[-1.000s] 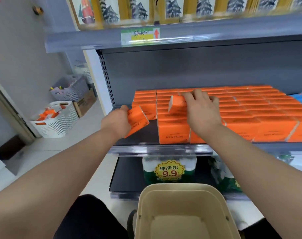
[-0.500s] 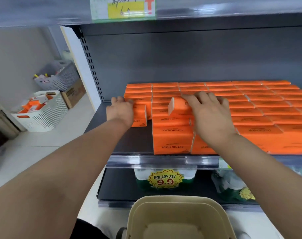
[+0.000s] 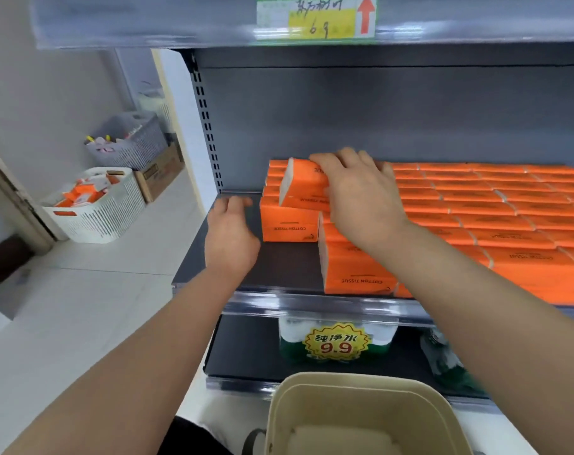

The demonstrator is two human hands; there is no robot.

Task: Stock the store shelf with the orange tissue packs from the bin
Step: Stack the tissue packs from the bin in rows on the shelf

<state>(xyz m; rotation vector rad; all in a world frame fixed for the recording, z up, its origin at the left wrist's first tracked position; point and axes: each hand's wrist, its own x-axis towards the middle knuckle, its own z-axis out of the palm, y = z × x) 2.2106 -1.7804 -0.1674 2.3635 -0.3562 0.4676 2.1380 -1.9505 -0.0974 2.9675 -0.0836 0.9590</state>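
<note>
Rows of orange tissue packs (image 3: 495, 205) cover the dark shelf (image 3: 285, 267). My right hand (image 3: 361, 195) grips one orange pack (image 3: 303, 187) from above, tilted over the leftmost stack. The pack at the front of that left column (image 3: 289, 224) stands on the shelf by itself. My left hand (image 3: 231, 234) hovers over the bare left part of the shelf, fingers loosely curled, holding nothing. The beige bin (image 3: 354, 412) sits below me at the bottom, its inside showing no packs.
A white basket (image 3: 95, 205) with orange and white items sits on the floor at left, with a grey basket (image 3: 131, 142) and a cardboard box (image 3: 161, 172) behind it. Green bottled goods (image 3: 338, 339) fill the lower shelf. An upper shelf edge (image 3: 312, 21) hangs overhead.
My left hand let go of its pack on the left column and pulled back empty. My right hand carried its pack leftward over that column. The view moved closer to the shelf.
</note>
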